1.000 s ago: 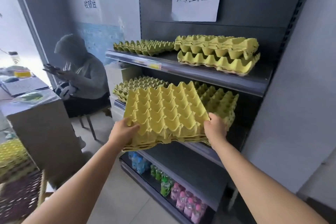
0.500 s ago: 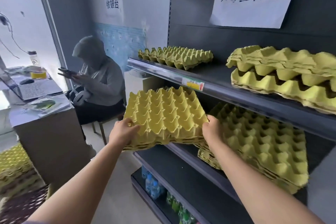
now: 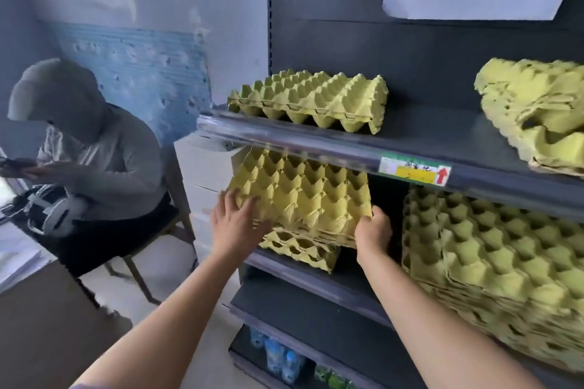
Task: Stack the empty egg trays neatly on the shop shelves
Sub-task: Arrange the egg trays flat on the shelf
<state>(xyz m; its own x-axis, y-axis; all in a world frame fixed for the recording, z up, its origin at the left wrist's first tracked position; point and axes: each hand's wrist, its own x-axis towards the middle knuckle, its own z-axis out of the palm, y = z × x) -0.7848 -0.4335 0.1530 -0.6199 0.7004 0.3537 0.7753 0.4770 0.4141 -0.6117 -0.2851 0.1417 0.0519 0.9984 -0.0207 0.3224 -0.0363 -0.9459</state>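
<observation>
Sliding a bundle of egg trays onto the middle shelf looks to be the step in hand. The person's left hand lies on the bundle's 8 o'clock corner, fingers spread and straight, pressing rather than clasping. The right hand has its fingers curled round the 4 o'clock corner, clamped on the bundle. The bundle is tilted, with its far edge high under the upper shelf. Its near edge sits over a low stack of perhaps 2 or 3 trays already on the middle shelf, though blur makes that count uncertain.

The next move probably calls for dropping the far edge and pushing toward 12 o'clock until the cups nest. The edges should then line up with the low stack before both hands let go.

At 9 o'clock from the bundle, well apart, a seated person bends forward. At 12 o'clock a small tray stack sits on the upper shelf, with a price label at 2 o'clock. At 3 o'clock a tall stack shares the middle shelf, near the bundle but apart.

The upper shelf's front lip hangs close over the raised edge and could catch it. The tall stack limits room on the right.
</observation>
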